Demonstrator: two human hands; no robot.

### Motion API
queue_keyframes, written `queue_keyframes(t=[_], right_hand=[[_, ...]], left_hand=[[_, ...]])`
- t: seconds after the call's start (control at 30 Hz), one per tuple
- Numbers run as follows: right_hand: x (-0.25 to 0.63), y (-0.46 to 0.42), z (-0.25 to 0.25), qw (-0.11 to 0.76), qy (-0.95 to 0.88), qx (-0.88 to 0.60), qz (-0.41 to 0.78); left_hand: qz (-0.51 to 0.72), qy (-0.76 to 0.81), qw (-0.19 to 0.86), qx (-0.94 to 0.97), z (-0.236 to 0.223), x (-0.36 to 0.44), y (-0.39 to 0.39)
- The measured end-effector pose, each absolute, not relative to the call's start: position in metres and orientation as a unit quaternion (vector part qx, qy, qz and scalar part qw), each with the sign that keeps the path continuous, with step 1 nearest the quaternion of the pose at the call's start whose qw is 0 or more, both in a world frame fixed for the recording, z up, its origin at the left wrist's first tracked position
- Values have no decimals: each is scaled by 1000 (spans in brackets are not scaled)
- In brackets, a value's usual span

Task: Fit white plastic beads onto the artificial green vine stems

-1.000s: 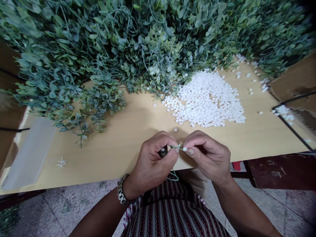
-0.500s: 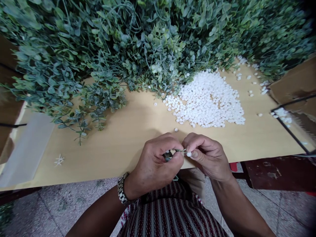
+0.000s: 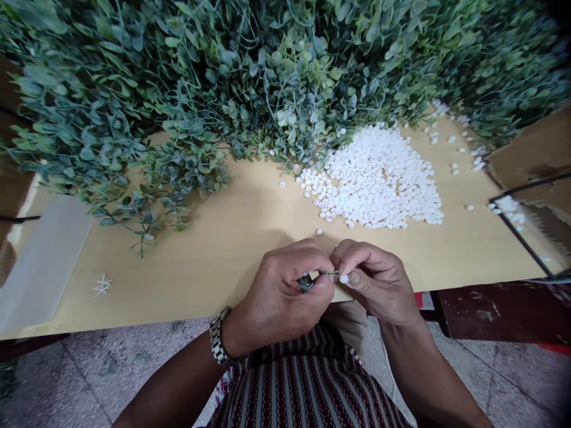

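Observation:
My left hand is closed on a green artificial sprig, its thumb and forefinger pinching the thin stem close to the tip. Most of the sprig is hidden inside the palm. Just to the right, my right hand pinches a small white bead between thumb and forefinger. Bead and stem tip meet between the two hands; whether the stem passes through the bead I cannot tell. Both hands are over the table's front edge. A single white bead lies on the table beyond them.
A heap of white beads covers the table at right of centre. Artificial greenery is piled along the back. Small white sticks and a translucent sheet lie at left. A cardboard box stands at right.
The view has shifted slightly. Both hands keep nearly the same pose, with the bead still at the stem's tip.

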State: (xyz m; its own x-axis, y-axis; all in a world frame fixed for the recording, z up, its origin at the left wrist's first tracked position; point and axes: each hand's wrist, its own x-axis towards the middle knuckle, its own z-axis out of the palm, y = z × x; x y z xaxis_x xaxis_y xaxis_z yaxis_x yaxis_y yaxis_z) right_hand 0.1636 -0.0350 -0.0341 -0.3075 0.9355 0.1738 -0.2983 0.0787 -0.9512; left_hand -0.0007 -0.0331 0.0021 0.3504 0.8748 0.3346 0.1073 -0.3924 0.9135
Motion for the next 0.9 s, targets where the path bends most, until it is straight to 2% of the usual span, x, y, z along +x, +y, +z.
queue_keyframes(t=[0.47,0.9], right_hand=[[167,-36,-30,466,-568,-331,592],[161,-39,-26,469,-582,-374,549]], left_hand=[[408,331,421,740,3,-7,-30],[406,343,391,751,-1,-7,-28]])
